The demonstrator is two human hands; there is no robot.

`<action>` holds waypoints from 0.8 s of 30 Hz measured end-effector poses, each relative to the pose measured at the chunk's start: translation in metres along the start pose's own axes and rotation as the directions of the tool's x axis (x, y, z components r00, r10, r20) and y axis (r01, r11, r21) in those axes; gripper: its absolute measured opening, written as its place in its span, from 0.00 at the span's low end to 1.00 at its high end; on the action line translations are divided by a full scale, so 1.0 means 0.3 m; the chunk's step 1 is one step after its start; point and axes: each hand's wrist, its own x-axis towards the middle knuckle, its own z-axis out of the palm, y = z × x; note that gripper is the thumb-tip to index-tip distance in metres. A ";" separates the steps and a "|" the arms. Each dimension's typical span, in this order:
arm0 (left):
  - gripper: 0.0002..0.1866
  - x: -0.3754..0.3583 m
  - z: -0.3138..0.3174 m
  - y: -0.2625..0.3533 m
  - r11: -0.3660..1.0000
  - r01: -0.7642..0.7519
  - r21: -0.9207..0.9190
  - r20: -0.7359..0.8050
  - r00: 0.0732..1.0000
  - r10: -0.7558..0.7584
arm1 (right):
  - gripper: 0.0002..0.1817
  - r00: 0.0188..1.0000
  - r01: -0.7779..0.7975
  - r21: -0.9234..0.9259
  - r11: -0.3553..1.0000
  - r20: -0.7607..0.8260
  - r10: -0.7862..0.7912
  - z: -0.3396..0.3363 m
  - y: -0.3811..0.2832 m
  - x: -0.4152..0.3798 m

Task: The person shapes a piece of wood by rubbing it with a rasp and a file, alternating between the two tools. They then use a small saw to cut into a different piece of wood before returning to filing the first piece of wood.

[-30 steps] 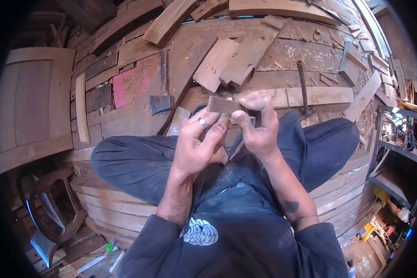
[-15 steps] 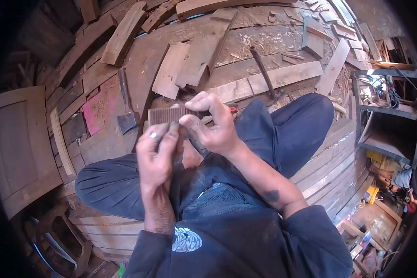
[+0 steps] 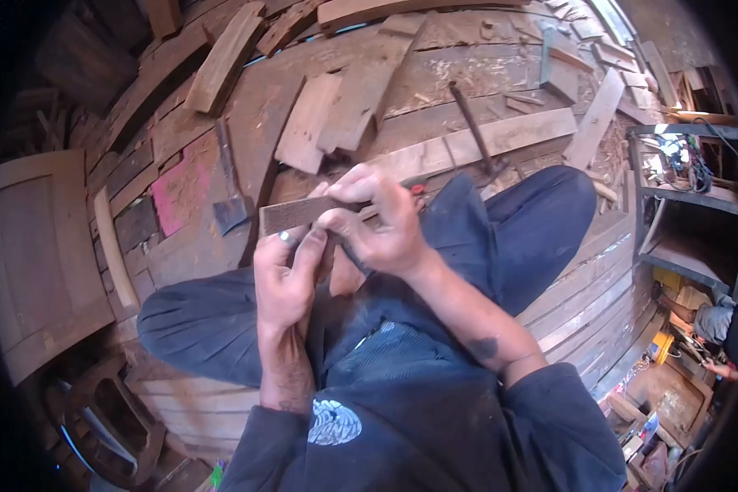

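Observation:
A flat brown strip of what looks like wood (image 3: 289, 214), its face cut with fine grooves, is held up above my lap. My right hand (image 3: 381, 217) pinches its right part between thumb and fingers, covering that end. At the strip's lower edge, my left hand (image 3: 285, 275), with a ring on one finger, is closed with thumb against fingers. Whether anything small sits in that pinch is hidden. Just behind my right hand shows the red end of a tool (image 3: 418, 189).
A hatchet (image 3: 232, 215) lies on the planks to the left. Ahead are wood blocks (image 3: 309, 123), a long-handled tool (image 3: 471, 127) and scattered shavings. A metal shelf (image 3: 689, 195) stands at right; another person's arm (image 3: 720, 371) shows beyond it. A panelled wooden door (image 3: 45, 254) is at left.
The strip has tilted, its left end now a little lower and its face showing a crosshatched look. My left hand has shifted slightly right and down along its edge.

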 end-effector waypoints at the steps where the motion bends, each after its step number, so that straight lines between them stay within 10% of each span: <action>1: 0.16 0.004 0.011 0.090 0.999 0.012 -0.053 -0.045 0.999 -0.015 | 0.16 0.999 -0.021 0.011 1.000 0.030 0.020 -0.012 0.011 -0.009; 10: 0.15 0.021 0.021 0.161 0.980 0.031 -0.199 -0.138 0.989 -0.059 | 0.16 0.991 -0.131 0.120 0.984 -0.016 0.134 -0.001 0.041 -0.037; 13: 0.19 0.040 0.008 0.055 0.999 -0.044 0.018 -0.019 0.999 0.045 | 0.16 0.980 -0.195 0.024 0.981 -0.026 0.195 -0.008 0.027 -0.041; 17: 0.22 0.023 -0.008 0.095 1.000 -0.008 -0.024 -0.027 1.000 0.007 | 0.14 0.998 0.068 0.004 0.998 0.005 -0.068 -0.023 0.025 0.026; 20: 0.24 0.028 -0.037 0.117 0.992 0.000 -0.127 -0.058 0.998 -0.007 | 0.12 0.946 -0.325 -0.182 0.928 -0.049 0.322 -0.107 0.167 -0.064; 24: 0.25 0.023 -0.033 0.094 0.996 -0.002 -0.085 -0.033 0.999 -0.001 | 0.13 0.921 -0.351 0.030 0.936 -0.172 0.350 -0.150 0.084 -0.020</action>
